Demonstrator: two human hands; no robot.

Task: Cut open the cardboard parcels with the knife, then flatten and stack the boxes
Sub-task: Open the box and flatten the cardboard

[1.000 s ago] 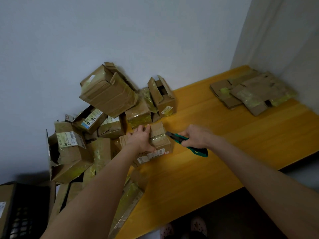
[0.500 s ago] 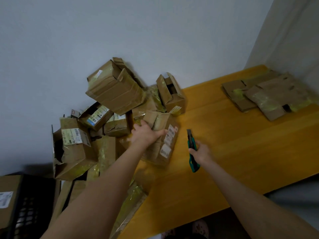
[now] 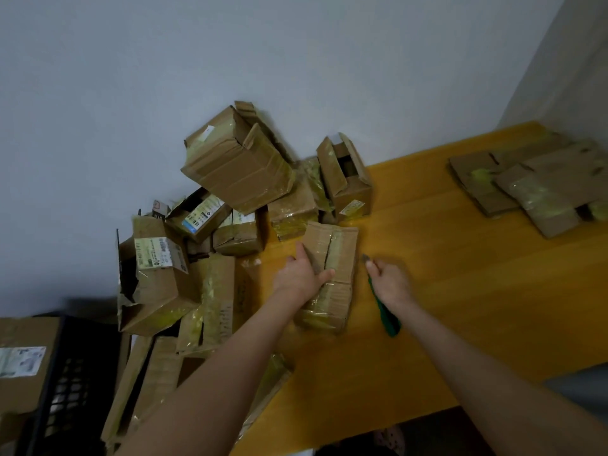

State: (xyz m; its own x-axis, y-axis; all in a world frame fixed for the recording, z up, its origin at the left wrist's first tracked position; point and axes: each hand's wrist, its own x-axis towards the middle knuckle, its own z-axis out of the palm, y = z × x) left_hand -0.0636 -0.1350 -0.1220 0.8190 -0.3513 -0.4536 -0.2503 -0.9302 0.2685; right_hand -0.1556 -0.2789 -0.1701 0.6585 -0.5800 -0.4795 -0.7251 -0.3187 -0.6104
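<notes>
Head view shows the left hand (image 3: 301,278) gripping the taped box (image 3: 342,245) on the table (image 3: 460,291), and at its three o'clock the right hand (image 3: 390,284) curls round the green knife (image 3: 387,319), which should slide slowly along the tape line, away from that thumb.

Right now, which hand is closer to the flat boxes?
Right. The right hand, holding the knife, is left of the flat boxes; the left hand, farther left, grips a parcel.

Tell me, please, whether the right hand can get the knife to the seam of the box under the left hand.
Probably yes: the right hand, gripping the knife, is beside the box, with bare table between. The thumb of the left hand lies across the seam's near end.
</notes>
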